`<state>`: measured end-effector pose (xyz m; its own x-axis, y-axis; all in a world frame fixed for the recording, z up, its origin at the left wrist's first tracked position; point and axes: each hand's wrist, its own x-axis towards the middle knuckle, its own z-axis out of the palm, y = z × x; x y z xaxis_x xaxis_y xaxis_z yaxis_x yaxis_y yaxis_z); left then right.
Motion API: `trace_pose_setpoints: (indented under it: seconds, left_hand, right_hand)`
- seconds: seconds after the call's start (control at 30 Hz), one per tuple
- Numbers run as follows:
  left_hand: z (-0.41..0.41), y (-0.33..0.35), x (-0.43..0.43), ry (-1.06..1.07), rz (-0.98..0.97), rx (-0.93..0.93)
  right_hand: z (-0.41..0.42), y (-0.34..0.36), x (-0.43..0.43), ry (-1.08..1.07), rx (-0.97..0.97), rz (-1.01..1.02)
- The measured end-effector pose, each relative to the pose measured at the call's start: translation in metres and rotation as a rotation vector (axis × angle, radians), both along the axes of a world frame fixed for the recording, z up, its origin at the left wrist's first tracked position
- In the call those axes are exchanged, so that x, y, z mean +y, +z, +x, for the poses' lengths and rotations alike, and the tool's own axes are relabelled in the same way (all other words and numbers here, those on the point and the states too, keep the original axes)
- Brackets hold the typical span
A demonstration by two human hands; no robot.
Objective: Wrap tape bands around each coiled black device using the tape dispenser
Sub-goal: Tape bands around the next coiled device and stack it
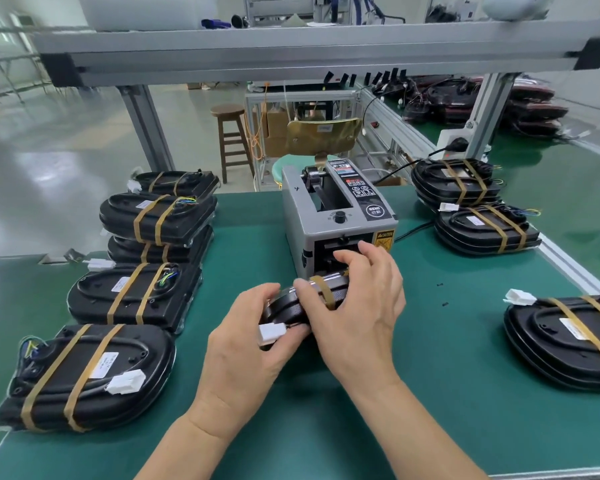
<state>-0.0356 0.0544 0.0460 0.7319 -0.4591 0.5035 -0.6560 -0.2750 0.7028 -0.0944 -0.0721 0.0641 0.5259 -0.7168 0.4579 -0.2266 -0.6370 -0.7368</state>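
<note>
Holding the black device on edge just before the tape dispenser, left hand gripping its near end, right hand curled over the top on the tape band, so right's nearer the dispenser

Factory floor: green assembly benches
</note>
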Motion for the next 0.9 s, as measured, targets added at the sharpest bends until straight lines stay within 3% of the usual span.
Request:
trace_pose_setpoints:
  seconds: [0.1, 0.23, 0.43, 0.67, 0.9]
  left_hand:
    - [0.001, -0.002, 0.002, -0.025, 0.001, -0.018]
    - [0.0, -0.009, 0.0, -0.028, -0.105, 0.162]
    - [0.024, 0.003, 0.003, -0.127, -0.219, 0.293]
    - [0.083, 0.041, 0.024, -0.158, -0.348, 0.454]
    - [0.123, 0.056, 0.053, -0.069, -0.426, 0.546]
  right_hand:
    - [-0.002, -0.001, -0.002, 0.021, -0.009, -0.009]
    - [-0.007, -0.001, -0.006, 0.058, -0.053, -0.01]
    - [-0.02, 0.0, -0.025, 0.086, -0.297, 0.114]
    - [-0.007, 0.005, -0.026, 0.287, -0.201, 0.343]
    - [0.014, 0.009, 0.015, 0.292, -0.267, 0.457]
